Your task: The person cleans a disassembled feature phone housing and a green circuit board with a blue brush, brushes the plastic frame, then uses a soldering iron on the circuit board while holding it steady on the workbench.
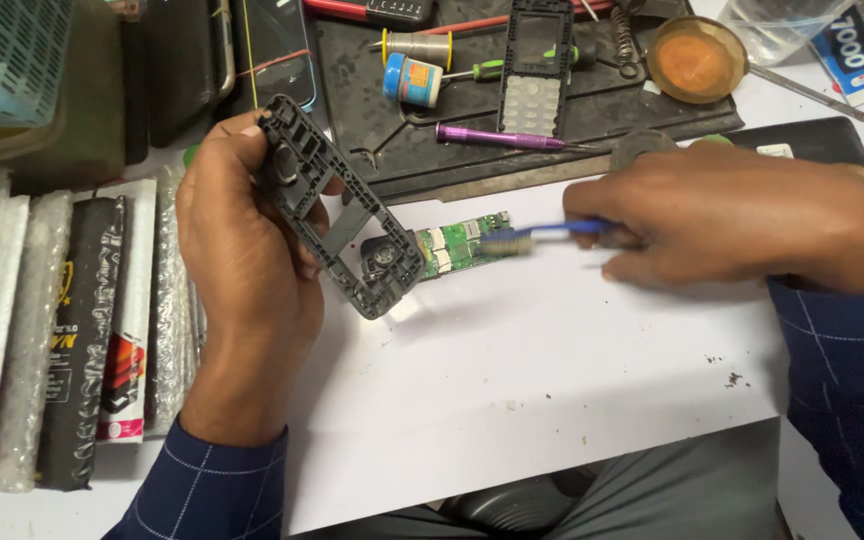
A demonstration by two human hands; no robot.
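holding phone frame (337, 205) in left hand (242, 260), right hand (722, 215) brushing, perhaps, circuit board (462, 243)

Count on the counter (512, 400): two hands, left hand (242, 270) at 9 o'clock and right hand (732, 225) at 3 o'clock. One grey phone frame (337, 205); one green circuit board (462, 242); one blue-handled brush (542, 235). At 12 o'clock, one black work mat (592, 110) carrying one black keypad housing (534, 70), one purple screwdriver (497, 137), one green-handled screwdriver (482, 70), one solder spool (417, 45), one small blue-capped pot (412, 80), and one round brass dish (695, 58). At 9 o'clock, about six bubble-wrapped packets (62, 330).
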